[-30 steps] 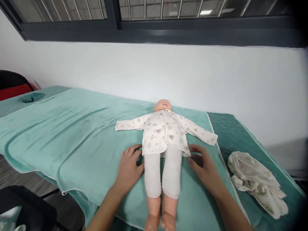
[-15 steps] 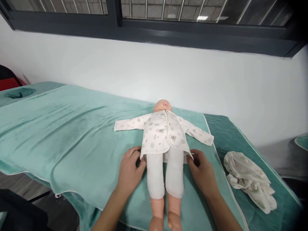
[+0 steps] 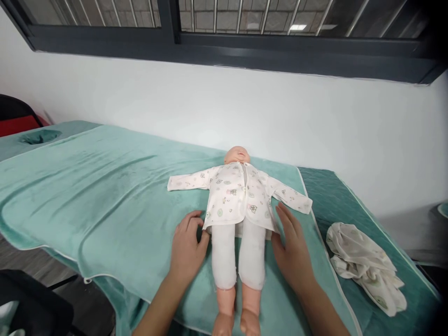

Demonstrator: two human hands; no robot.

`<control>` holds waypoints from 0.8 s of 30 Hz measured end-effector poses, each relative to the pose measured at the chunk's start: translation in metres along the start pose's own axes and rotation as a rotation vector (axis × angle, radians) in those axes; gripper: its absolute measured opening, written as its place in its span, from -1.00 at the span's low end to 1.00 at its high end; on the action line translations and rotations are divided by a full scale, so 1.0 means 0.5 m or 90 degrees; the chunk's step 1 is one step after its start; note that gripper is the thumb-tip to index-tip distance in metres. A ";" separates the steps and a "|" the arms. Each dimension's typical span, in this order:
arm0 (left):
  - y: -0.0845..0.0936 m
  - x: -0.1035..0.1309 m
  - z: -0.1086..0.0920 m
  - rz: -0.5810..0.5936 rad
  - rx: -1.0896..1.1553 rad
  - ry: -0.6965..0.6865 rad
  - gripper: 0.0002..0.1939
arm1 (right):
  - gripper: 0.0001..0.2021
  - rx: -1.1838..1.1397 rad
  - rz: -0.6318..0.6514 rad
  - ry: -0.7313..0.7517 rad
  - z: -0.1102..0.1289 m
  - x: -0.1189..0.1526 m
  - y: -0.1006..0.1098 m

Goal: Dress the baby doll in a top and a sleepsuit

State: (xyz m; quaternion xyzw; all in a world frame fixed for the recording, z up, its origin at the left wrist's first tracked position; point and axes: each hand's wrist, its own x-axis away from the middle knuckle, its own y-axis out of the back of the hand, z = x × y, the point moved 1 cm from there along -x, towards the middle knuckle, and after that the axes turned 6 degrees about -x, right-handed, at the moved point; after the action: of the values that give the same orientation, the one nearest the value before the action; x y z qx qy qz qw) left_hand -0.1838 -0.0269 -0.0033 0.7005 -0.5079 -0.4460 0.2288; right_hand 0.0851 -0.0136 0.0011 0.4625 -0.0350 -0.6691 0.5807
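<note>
A baby doll [image 3: 237, 155] lies on its back, its feet towards me. It wears a white printed baby jacket [image 3: 229, 198] with both sleeves spread out to the sides. White cloth covers its upper legs [image 3: 224, 256], and the lower legs and feet are bare. At the jacket's lower left corner, my left hand [image 3: 189, 245] is curled, with thumb and fingers closed about the hem. On the other side my right hand [image 3: 294, 249] is open, its fingers stretched beside the jacket's right edge and its thumb close to the hem corner.
A teal sheet [image 3: 115, 196] covers the bed under the doll. Crumpled printed cloth [image 3: 366, 266] lies at the right on a darker green cover [image 3: 318, 186]. Behind stands a white wall [image 3: 175, 102] below a dark window frame [image 3: 224, 51]. A black object [image 3: 35, 303] is at lower left.
My right hand has let go of the jacket's hem, and its fingers have straightened upwards along the side. My left hand stays at the left corner. The view has shifted slightly.
</note>
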 end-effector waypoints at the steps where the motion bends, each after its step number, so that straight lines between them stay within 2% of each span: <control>1: 0.000 0.000 0.001 -0.002 0.012 0.002 -0.94 | -0.35 0.003 0.023 0.028 0.009 -0.010 -0.001; 4: -0.001 0.001 0.002 -0.005 0.040 0.010 -0.95 | -0.36 -0.014 0.081 0.086 0.029 -0.034 -0.004; 7: -0.001 0.003 0.004 -0.014 0.070 0.014 -0.95 | -0.39 -0.046 0.106 0.138 0.029 -0.039 -0.006; 12: 0.000 0.006 0.012 -0.031 0.139 0.008 -0.74 | -0.42 -0.046 0.130 0.184 0.015 -0.020 -0.002; 16: -0.002 0.007 0.016 -0.030 0.148 0.024 -0.67 | -0.51 -0.087 0.143 0.141 0.023 -0.011 0.007; 19: -0.003 0.006 0.016 -0.023 0.142 0.025 -0.70 | -0.63 -0.169 0.107 0.077 0.035 -0.024 0.010; 21: -0.003 0.005 0.015 -0.024 0.139 0.011 -0.71 | -0.68 -0.189 0.065 0.020 0.041 -0.053 0.009; 24: -0.002 0.004 0.016 -0.026 0.135 -0.012 -0.72 | -0.71 -0.160 0.015 -0.059 0.044 -0.131 -0.003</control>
State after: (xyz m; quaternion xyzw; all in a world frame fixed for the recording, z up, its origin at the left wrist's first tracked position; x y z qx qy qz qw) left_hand -0.1899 -0.0271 -0.0090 0.7269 -0.5397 -0.4011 0.1395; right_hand 0.0628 0.0290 0.0508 0.3541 0.0169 -0.6819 0.6399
